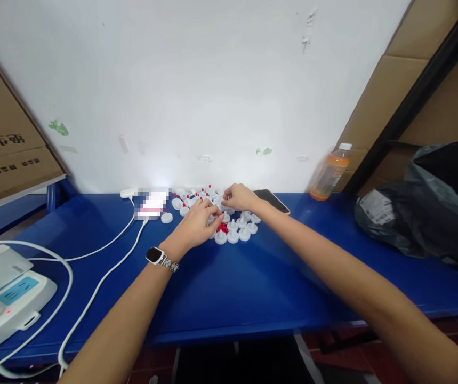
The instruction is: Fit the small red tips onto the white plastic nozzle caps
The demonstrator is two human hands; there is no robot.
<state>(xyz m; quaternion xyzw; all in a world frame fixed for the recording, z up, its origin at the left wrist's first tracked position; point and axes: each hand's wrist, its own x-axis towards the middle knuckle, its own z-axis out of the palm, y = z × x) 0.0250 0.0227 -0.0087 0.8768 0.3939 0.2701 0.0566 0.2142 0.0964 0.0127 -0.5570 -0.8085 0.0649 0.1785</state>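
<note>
White plastic nozzle caps (232, 236), round with a short spout, lie in a loose cluster on the blue table (213, 288). At the cluster's left side my left hand (200, 223), with a watch at its wrist, curls closed around a white nozzle cap (211, 219), partly hidden by the fingers. My right hand (240, 197) reaches over the back of the cluster with its fingertips pinched together; what they hold is too small to make out. Small red tips (223, 228) lie in a heap among the caps. Several caps farther back carry a red tip (209, 186).
A phone (272, 201) lies behind my right forearm. Left of the cluster are a blurred-out device (152, 204) and white cables (104, 277) leading to a power strip (16, 298). An orange drink bottle (330, 173) and a black plastic bag (420, 202) stand right.
</note>
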